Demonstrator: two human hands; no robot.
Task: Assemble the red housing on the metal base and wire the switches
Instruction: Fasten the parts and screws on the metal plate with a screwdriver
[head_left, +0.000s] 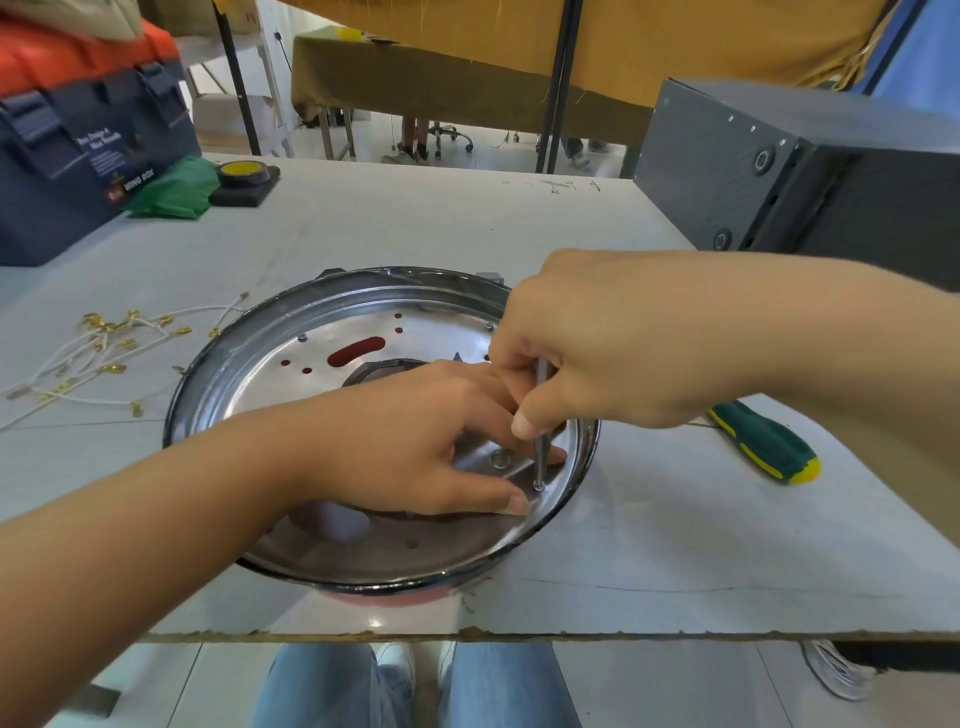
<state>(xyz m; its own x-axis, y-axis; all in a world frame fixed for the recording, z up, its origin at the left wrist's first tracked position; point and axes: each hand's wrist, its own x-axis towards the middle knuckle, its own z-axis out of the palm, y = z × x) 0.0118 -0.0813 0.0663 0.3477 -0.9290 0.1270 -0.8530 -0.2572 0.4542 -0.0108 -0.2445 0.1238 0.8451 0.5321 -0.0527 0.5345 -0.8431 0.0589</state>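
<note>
A round shiny metal base (291, 358) lies on the table, with the red housing (395, 597) showing under its near rim and through its slots. My left hand (415, 441) lies flat inside the base, its straight fingers pressing the metal near the right rim. My right hand (597, 343) grips a thin metal screwdriver (541, 452) upright, its tip set on a small screw (539, 486) by the right rim. A bundle of white wires (88, 358) with brass terminals lies on the table to the left.
A green and yellow screwdriver handle (763, 441) lies right of the base. A blue toolbox (88, 156), green cloth (176, 187) and tape roll (244, 174) stand at the back left. A grey metal box (779, 171) fills the back right. The table's front edge (467, 634) is close.
</note>
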